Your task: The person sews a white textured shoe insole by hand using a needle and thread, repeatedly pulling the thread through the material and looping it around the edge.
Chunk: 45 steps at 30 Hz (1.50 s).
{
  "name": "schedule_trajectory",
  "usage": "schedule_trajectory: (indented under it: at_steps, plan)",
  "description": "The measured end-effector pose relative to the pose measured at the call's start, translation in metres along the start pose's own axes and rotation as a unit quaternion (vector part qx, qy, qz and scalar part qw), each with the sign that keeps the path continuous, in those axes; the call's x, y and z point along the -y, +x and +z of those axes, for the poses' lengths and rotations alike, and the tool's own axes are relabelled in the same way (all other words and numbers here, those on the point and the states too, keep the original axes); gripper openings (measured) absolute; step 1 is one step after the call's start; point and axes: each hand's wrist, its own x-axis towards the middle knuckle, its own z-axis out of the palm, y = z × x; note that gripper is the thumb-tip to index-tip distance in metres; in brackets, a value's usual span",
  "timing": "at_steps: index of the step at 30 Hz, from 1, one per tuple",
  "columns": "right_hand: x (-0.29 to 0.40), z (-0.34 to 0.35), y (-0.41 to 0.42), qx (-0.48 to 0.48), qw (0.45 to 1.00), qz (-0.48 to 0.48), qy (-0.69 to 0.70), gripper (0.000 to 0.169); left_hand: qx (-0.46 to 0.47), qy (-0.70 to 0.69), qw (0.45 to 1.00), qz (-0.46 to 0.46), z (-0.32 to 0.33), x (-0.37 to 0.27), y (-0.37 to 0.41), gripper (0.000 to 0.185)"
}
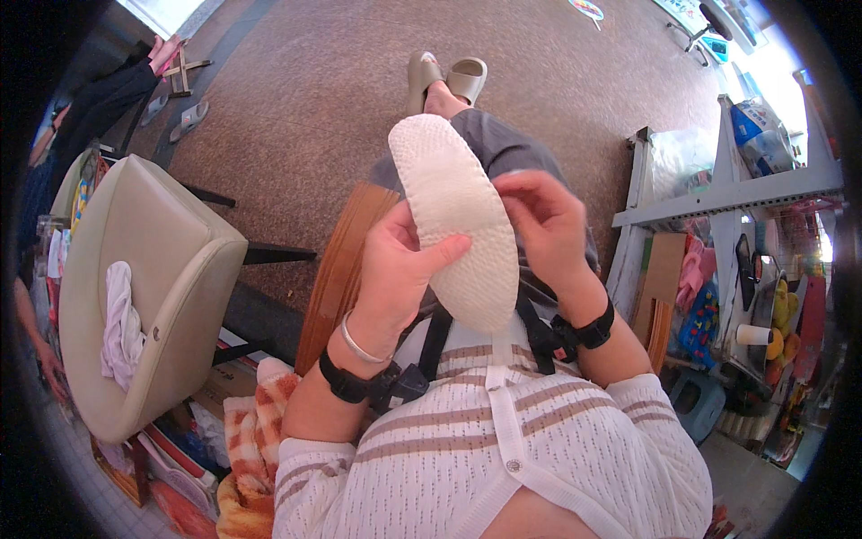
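Observation:
A cream fabric shoe insole (pixel 458 215) with a stitched, textured surface is held up over my lap. My left hand (pixel 407 256) grips its left edge, thumb pressed flat on the face and fingers behind. At the right edge, my right hand (pixel 542 219) has its fingertips pinched together close to the rim. Whether a needle or thread sits between those fingertips is too small to tell. The insole's underside is turned away from me.
A beige chair (pixel 161 283) with a white cloth (pixel 121 323) stands to the left, beside a wooden armrest (pixel 347 276). Another person's legs (pixel 101 94) show at far left. On the right, a white metal rack (pixel 714 202) holds bags and fruit (pixel 784 310). A blue-grey stool (pixel 699 404) stands below.

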Motion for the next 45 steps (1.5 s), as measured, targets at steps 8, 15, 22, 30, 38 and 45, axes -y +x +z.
schedule_trajectory:
  at_steps: [8,15,22,30,38,45]
  plan:
    - [0.018,0.004,0.001,0.050,0.917,-0.285,-0.274,0.014,0.001,0.020,0.999,0.036,0.002,0.006,0.001,0.042]
    - [0.021,0.006,0.007,0.107,0.909,-0.254,-0.312,0.009,-0.008,0.038,0.998,0.054,-0.001,0.008,0.003,0.041]
    - [0.054,-0.022,-0.008,0.075,0.977,-0.063,0.191,0.004,-0.073,0.122,0.982,0.126,-0.014,0.006,0.010,0.033]
    - [0.130,-0.142,-0.061,-0.268,0.862,-0.373,0.213,0.016,-0.164,0.165,0.955,0.183,-0.052,-0.006,0.026,0.024]
    - [0.097,-0.063,-0.037,-0.310,0.918,-0.192,-0.154,0.004,-0.108,0.085,0.986,0.100,-0.028,-0.009,0.014,0.029]
    - [0.059,0.007,-0.006,0.038,0.953,-0.143,-0.266,0.012,-0.062,0.040,0.995,0.074,-0.010,-0.009,0.005,0.031]
